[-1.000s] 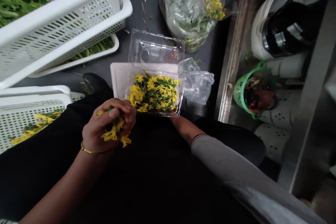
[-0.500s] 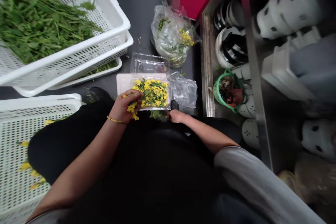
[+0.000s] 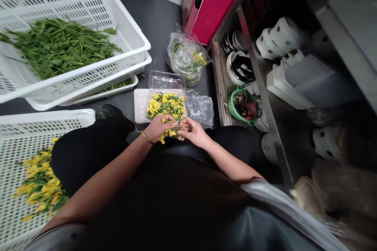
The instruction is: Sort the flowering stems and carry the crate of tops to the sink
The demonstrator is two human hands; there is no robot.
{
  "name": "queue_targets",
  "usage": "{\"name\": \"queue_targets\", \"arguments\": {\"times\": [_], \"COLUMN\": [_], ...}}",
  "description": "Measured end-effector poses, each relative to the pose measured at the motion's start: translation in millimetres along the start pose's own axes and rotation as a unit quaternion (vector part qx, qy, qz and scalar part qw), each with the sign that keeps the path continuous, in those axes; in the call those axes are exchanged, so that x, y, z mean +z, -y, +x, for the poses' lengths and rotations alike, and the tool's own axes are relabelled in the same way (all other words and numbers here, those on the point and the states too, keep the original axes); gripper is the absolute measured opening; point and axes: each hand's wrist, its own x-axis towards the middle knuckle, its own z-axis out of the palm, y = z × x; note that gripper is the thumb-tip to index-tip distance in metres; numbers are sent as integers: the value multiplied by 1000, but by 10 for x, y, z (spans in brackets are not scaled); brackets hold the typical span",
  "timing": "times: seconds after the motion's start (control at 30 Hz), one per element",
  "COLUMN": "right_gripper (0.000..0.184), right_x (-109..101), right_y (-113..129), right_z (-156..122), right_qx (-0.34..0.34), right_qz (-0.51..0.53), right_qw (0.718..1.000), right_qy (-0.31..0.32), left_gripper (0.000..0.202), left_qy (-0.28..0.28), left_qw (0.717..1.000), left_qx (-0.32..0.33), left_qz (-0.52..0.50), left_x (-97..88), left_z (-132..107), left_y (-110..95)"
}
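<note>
My left hand (image 3: pixel 159 127), with a gold bangle at the wrist, is closed around a small bunch of yellow flowers (image 3: pixel 168 133) just in front of my lap. Touching it from the right, my right hand (image 3: pixel 193 130) pinches at the same bunch. Directly beyond both hands, a clear plastic clamshell box (image 3: pixel 140 104) sits on the dark floor, filled with yellow flowers and green stems (image 3: pixel 165 104), its lid (image 3: pixel 166 80) folded open behind it.
A white perforated crate (image 3: pixel 88 8) of green stems is stacked at upper left. Another white crate (image 3: pixel 17 153) at left holds loose yellow flowers. Plastic bags (image 3: pixel 187 57) lie behind the box. A steel shelf (image 3: pixel 224 94) at right holds a green basket (image 3: pixel 244 106) and white items.
The view pulled back and tilted up. My left hand carried its flower bunch toward the box, and my right hand came up from beside the box to meet it.
</note>
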Motion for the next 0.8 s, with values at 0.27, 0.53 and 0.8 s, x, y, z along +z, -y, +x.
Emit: {"name": "queue_targets", "arguments": {"times": [0.27,0.53,0.8], "right_gripper": [45,27,24], "right_x": [-73,-563,-534], "right_y": [-188,-180,-373], "right_z": [33,552,1235], "right_qx": [161,106,106], "right_qz": [134,-602,-690], "right_qw": [978,791,712], "right_qy": [21,38,82], "left_gripper": [17,33,24], "left_qy": [-22,53,29], "left_qw": [908,943,951], "left_qx": [326,125,80], "left_qz": [264,-305,-297], "left_x": [106,-321,-365], "left_z": [-108,75,254], "left_y": [-56,-151,-18]}}
